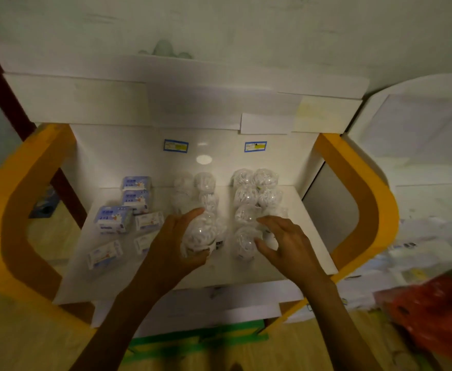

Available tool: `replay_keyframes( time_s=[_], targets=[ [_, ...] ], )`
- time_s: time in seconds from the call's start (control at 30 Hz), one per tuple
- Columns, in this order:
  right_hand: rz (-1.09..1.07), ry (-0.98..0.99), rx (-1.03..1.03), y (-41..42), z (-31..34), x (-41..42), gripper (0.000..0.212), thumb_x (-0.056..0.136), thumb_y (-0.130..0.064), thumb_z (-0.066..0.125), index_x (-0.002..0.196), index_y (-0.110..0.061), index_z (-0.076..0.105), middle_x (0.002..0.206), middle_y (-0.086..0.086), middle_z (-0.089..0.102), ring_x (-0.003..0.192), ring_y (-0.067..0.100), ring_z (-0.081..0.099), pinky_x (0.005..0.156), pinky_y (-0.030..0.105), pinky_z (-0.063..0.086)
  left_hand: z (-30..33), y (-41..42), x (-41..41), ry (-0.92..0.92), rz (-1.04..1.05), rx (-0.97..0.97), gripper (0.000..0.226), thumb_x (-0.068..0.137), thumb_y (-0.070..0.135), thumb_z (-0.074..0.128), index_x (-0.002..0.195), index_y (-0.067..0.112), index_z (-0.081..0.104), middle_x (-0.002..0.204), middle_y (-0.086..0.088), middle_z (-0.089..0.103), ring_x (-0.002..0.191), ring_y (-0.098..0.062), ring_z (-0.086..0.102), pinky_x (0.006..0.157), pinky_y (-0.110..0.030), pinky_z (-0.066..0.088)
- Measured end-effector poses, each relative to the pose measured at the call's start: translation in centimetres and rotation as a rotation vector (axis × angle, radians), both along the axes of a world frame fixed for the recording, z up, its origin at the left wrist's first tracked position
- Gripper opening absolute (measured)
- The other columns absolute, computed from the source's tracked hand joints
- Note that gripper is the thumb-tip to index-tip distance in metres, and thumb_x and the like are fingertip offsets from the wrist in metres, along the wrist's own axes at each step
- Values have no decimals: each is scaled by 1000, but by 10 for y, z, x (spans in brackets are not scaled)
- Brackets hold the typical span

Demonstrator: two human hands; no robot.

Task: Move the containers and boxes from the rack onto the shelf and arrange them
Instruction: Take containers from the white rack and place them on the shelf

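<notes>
A white shelf (166,274) with yellow side frames holds several clear round containers full of white items, standing in two columns. My left hand (171,247) grips the nearest container of the left column (199,234), fingers and thumb curled round it. My right hand (286,242) hovers with spread, bent fingers against the front container of the right column (243,242); its grip is unclear. Several blue-and-white boxes (112,219) stand at the shelf's left, with small white packs (104,253) lying in front of them.
Yellow side frames (353,188) bound the shelf on both sides. Two blue price labels (176,145) sit on the back panel. A red bag (430,314) lies at the lower right beside white racks. A green strip (192,341) runs below the shelf.
</notes>
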State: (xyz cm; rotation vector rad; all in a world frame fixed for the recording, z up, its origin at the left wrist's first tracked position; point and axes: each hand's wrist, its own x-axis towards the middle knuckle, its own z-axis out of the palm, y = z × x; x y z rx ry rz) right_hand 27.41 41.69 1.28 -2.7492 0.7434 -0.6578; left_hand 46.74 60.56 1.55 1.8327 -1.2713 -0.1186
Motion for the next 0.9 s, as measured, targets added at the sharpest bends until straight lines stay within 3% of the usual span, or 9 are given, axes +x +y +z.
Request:
replay_keyframes(
  time_s=[0.2, 0.4, 0.6, 0.7, 0.77, 0.9],
  targets=[
    [-43, -4, 11, -24, 2, -39, 47, 85, -49, 48, 122, -22, 58, 122, -3, 62, 109, 17, 57, 90, 31, 47, 5, -31, -33, 4, -35, -13, 82, 68, 31, 80, 134, 44, 34, 122, 8, 43, 107, -2, 45, 89, -26, 48],
    [-12, -79, 55, -51, -1, -72, 39, 85, -37, 59, 119, -19, 59, 119, -1, 63, 106, 17, 59, 88, 34, 51, 7, -79, -77, 114, -68, -25, 78, 66, 38, 78, 133, 41, 38, 124, 12, 44, 111, -2, 46, 89, -27, 49],
    [51, -117, 185, -78, -14, -97, 45, 87, -47, 49, 122, -20, 57, 123, -3, 60, 113, 12, 55, 94, 35, 49, 8, -119, -113, 22, -23, -35, 72, 69, 32, 80, 129, 40, 41, 124, 12, 48, 108, 2, 44, 83, -2, 34],
    [84, -124, 198, -90, -15, -104, 43, 88, -45, 49, 123, -20, 56, 123, -4, 59, 113, 10, 55, 94, 32, 49, 7, -133, -122, 27, -8, -13, 72, 68, 36, 80, 129, 39, 42, 121, 13, 50, 105, 0, 46, 82, -6, 37],
    [93, -131, 216, -94, -15, -106, 44, 88, -46, 48, 123, -20, 57, 123, -3, 60, 113, 10, 55, 94, 31, 49, 3, -140, -126, 11, -8, 59, 71, 67, 43, 78, 128, 44, 39, 117, 13, 50, 103, -4, 47, 84, -16, 40],
    [101, -118, 229, -99, -22, -106, 43, 88, -45, 48, 122, -20, 56, 121, -4, 60, 112, 10, 55, 94, 31, 49, -16, -154, -123, -169, 22, 242, 73, 63, 62, 66, 128, 41, 40, 113, 8, 57, 106, -16, 49, 90, -30, 35]
  ],
)
